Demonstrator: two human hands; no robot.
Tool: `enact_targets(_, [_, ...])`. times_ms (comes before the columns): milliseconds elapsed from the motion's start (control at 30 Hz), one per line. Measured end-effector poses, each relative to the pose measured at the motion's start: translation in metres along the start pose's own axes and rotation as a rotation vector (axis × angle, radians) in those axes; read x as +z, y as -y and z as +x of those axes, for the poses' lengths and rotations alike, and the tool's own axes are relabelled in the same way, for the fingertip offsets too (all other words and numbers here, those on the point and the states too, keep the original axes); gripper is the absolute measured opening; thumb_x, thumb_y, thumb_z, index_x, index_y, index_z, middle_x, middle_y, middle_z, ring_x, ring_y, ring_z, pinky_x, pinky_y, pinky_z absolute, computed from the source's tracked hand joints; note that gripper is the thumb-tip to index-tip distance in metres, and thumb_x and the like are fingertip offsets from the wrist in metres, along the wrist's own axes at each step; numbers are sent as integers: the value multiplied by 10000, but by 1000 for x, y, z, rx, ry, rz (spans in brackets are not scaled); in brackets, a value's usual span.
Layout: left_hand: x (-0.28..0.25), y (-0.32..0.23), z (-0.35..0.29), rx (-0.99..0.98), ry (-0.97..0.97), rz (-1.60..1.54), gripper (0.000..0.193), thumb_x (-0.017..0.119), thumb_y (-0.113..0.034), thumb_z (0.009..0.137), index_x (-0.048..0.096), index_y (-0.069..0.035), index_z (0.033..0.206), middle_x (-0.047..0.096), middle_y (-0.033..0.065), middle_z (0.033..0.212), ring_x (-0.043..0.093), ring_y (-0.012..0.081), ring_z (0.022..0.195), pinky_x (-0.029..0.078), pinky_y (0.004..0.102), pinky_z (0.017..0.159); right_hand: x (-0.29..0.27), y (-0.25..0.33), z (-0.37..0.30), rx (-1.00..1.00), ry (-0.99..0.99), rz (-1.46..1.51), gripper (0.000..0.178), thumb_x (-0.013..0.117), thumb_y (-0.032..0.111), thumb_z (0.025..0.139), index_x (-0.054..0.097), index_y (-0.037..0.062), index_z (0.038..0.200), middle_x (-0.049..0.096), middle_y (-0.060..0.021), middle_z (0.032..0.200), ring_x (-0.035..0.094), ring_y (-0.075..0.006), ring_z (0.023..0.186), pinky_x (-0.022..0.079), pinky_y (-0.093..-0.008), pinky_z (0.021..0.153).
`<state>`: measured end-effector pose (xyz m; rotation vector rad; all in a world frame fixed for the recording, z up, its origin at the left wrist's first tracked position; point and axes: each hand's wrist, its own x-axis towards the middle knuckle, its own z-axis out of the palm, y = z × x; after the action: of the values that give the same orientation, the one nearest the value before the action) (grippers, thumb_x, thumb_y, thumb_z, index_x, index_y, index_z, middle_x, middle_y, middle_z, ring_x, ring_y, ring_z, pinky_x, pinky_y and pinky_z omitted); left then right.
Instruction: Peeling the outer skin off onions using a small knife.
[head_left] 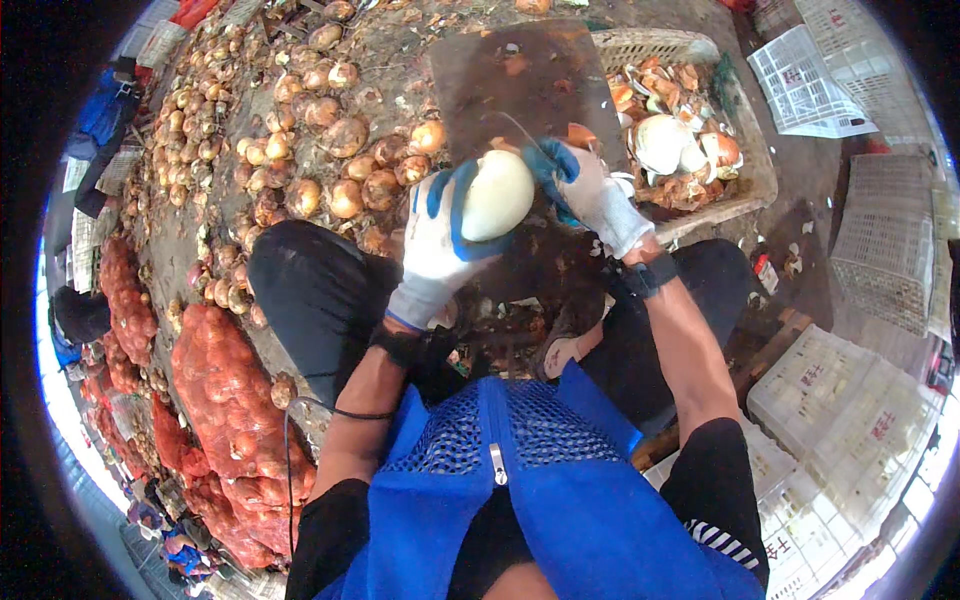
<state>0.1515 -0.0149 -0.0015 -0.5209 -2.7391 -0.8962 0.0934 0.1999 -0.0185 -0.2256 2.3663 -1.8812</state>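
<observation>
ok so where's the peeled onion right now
In the head view, the peeled onion sits just above centre, gripped in the gloved left hand, with the right hand beside it and the basket of peels to its right.

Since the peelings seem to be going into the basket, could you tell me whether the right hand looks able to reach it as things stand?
Probably yes. The right hand is beside the basket, and nothing stands between them. It is busy, though, gripping a thin blade against the peeled onion that the left hand holds.

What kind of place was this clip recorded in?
Probably a produce market or onion-sorting yard: loose onions heaped on the ground, filled red mesh sacks, and a basket of peelings.
</observation>
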Motion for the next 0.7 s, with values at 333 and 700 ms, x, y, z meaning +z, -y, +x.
enact_targets(333, [-1, -16, 17, -18, -68, -151, 1042, 884, -227, 565, 382, -46, 1460, 501, 212, 1286, 483, 403, 1201, 404, 494, 1027, -11, 47, -31, 308, -41, 118, 224, 703, 219, 925, 596, 28, 973, 592, -17, 765, 507, -73, 641, 452, -261, 572])
enact_targets(700, [3, -25, 17, -38, 28, 86, 1018, 888, -289, 546, 422, -27, 1412, 541, 188, 1306, 503, 387, 1209, 359, 492, 1052, -30, 11, -24, 317, -29, 74, 199, 712, 198, 900, 618, 37, 970, 603, -19, 709, 543, -112, 595, 458, -302, 538])
